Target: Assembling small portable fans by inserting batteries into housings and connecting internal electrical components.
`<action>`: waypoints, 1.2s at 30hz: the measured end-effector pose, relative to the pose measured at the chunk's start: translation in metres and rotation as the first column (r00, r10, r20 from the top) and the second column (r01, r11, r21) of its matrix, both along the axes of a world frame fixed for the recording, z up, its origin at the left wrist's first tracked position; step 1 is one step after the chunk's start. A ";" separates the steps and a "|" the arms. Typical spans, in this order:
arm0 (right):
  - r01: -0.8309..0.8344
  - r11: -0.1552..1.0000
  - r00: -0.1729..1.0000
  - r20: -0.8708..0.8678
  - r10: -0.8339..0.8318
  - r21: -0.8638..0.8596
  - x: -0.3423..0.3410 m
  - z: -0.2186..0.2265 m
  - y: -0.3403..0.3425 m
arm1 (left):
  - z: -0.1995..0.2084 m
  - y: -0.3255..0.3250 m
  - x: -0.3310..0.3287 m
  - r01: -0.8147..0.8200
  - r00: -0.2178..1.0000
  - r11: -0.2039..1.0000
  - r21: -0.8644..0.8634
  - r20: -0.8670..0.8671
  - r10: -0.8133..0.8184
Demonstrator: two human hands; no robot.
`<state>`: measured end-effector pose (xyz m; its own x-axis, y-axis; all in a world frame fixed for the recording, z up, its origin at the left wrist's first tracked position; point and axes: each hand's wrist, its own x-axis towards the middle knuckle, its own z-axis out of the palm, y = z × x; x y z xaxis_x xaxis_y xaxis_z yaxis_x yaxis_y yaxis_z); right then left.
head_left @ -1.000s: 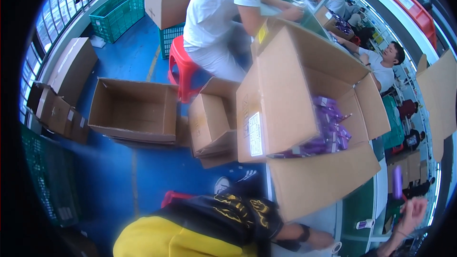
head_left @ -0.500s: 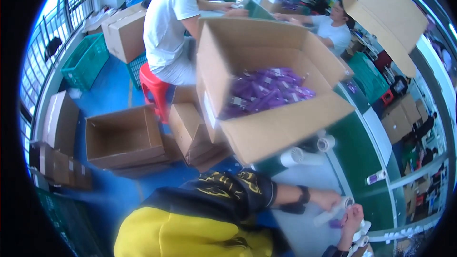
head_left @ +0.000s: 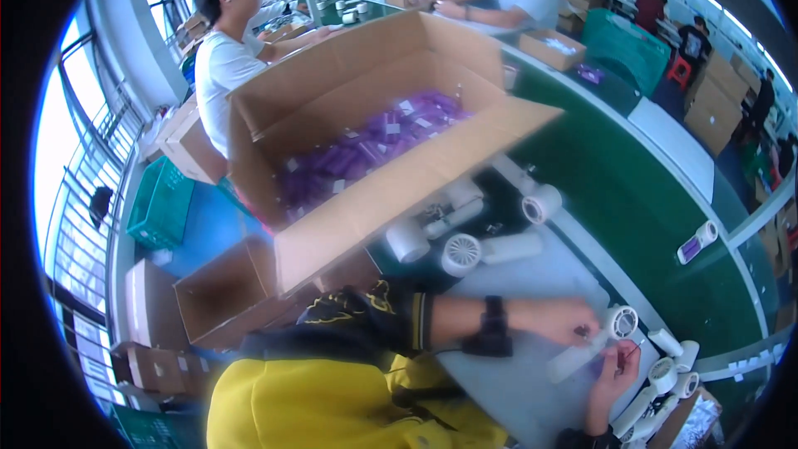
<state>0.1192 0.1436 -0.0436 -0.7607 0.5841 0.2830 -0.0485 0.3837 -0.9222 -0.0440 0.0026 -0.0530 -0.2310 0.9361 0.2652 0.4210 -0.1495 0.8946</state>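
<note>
On the grey work surface, a white handheld fan with a round head lies between my two hands, its pale handle slanting down to the left. My left hand, with a black band on the wrist, is beside the fan head. Its fingers are closed around something small and dark that I cannot make out. Just below the fan head, my right hand is closed in a pinch; a thin dark thing shows at its fingertips, too small to name. A blurred purple patch shows beside the right fingers.
A big open carton of purple packets stands ahead on the left. More white fans lie beyond my left arm, and several others at right. A green belt runs alongside. Co-workers sit farther off.
My view has swung, so the carton appears farther left and more fans show. Both hands stay close together around the fan; the left hand has come slightly off its head.
</note>
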 end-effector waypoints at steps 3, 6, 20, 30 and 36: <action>-0.068 0.997 0.992 0.102 0.071 -0.036 0.004 0.000 -0.001 | 0.003 -0.007 0.005 0.033 0.999 0.998 -0.046 0.003 -0.032; -0.168 0.984 0.979 0.124 0.160 0.059 0.005 -0.003 -0.002 | -0.001 -0.010 0.006 0.031 0.998 0.999 -0.026 -0.050 -0.032; -0.155 0.903 0.958 0.286 0.037 0.401 -0.009 0.031 -0.039 | 0.048 -0.055 -0.005 -0.103 0.991 0.969 -0.225 -0.112 0.079; -0.168 0.906 0.963 0.262 0.067 0.389 -0.004 0.027 -0.044 | 0.052 -0.054 -0.003 0.051 0.983 0.972 -0.230 0.185 -0.008; -0.161 0.846 0.986 0.117 0.117 0.509 -0.007 0.029 -0.054 | 0.051 -0.057 -0.004 0.082 0.930 0.953 -0.290 0.367 0.032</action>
